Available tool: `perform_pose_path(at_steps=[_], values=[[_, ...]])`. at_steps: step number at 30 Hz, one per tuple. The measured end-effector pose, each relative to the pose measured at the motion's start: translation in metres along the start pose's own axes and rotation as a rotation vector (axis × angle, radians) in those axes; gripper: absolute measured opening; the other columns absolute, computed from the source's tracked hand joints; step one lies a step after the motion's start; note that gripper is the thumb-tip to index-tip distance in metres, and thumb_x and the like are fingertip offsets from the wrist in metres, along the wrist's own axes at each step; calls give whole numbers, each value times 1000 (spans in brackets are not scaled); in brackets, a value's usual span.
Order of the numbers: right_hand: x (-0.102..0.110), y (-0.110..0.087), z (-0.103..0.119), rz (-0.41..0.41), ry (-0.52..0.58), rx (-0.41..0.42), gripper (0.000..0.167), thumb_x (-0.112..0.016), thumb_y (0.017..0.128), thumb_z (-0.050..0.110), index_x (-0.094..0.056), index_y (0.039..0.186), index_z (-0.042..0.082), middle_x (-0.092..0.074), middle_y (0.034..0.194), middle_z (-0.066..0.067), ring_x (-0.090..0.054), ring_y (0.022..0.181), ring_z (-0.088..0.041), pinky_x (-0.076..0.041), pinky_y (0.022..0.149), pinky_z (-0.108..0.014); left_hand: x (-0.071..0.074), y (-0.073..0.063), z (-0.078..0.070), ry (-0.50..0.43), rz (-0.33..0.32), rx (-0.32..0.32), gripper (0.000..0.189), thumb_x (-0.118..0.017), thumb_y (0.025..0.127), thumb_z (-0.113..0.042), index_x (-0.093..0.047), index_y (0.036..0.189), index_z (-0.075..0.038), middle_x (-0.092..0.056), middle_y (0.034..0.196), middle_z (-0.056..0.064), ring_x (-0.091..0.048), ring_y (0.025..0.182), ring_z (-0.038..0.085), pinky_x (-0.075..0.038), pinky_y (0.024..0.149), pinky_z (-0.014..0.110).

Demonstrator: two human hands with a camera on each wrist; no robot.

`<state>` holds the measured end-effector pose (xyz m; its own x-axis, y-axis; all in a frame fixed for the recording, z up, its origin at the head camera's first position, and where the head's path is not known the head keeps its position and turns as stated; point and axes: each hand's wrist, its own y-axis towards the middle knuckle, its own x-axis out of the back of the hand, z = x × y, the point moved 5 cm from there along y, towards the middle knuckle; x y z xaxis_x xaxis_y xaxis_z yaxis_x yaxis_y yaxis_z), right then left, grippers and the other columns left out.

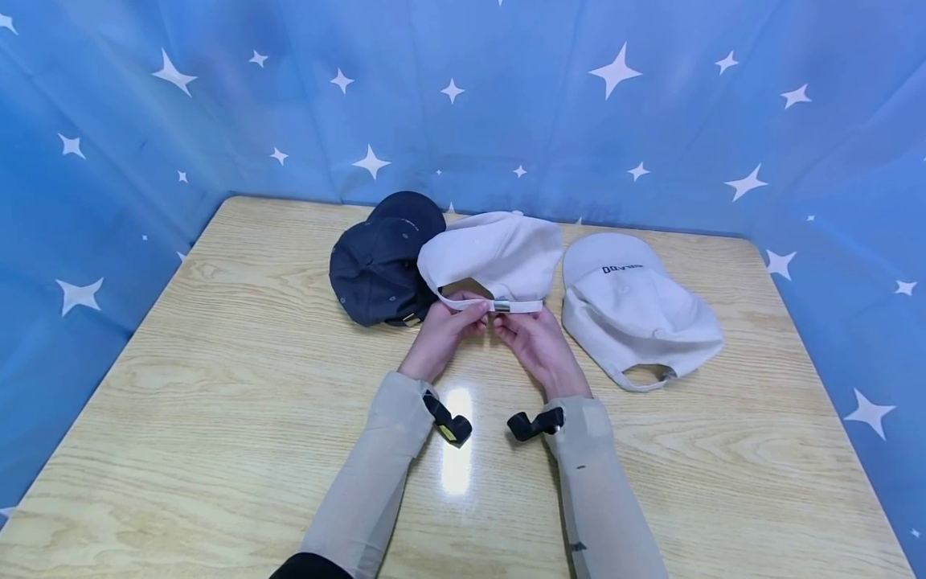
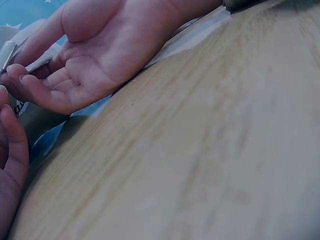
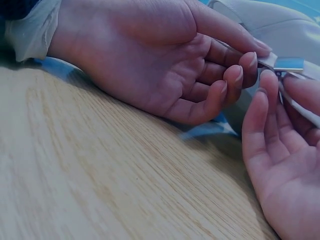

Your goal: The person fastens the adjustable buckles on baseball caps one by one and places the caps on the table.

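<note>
A white cap [image 1: 506, 253] stands at the back middle of the table, its rear opening and strap facing me. My left hand [image 1: 441, 334] pinches the cap strap [image 1: 531, 306] just left of the metal buckle [image 1: 501, 305], thumb on top. On the buckle's other side my right hand [image 1: 538, 346] holds the strap from below. In the right wrist view the left hand [image 3: 140, 65] has its thumb along the strap beside the shiny buckle [image 3: 289, 64], and the right hand's [image 3: 290, 175] fingertips meet it there. The left wrist view shows the right palm [image 2: 100, 55] with curled fingers.
A dark navy cap [image 1: 376, 269] lies left of the held cap and overlaps it in the head view. To the right lies another white cap [image 1: 637, 310] with dark lettering. The wooden table [image 1: 217, 386] ends at a blue star-patterned curtain [image 1: 405, 96].
</note>
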<state>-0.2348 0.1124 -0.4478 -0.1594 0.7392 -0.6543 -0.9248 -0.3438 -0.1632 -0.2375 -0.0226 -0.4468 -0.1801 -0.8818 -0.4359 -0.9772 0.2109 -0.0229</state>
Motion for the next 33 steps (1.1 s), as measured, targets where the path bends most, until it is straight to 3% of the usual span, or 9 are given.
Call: perform_pose_path(at_steps=[13,33], values=[[0,0,1,5,3,5,17,-50,88,-2,-46,105,0,-55,95,-10,-56,78,-17,-47,74,-26,-1,0,-1,1,-2,2,17,-64,83,-16,-58,92,-2,-58,88,8,-55,71,14,-46,64,24],[0,0,0,-6,9,-2,19,-53,88,-1,-46,105,0,-57,93,-10,-57,77,-17,-47,75,-27,0,0,0,2,3,-2,16,-63,84,-15,-58,93,-2,-58,87,8,-55,70,14,-46,64,25]])
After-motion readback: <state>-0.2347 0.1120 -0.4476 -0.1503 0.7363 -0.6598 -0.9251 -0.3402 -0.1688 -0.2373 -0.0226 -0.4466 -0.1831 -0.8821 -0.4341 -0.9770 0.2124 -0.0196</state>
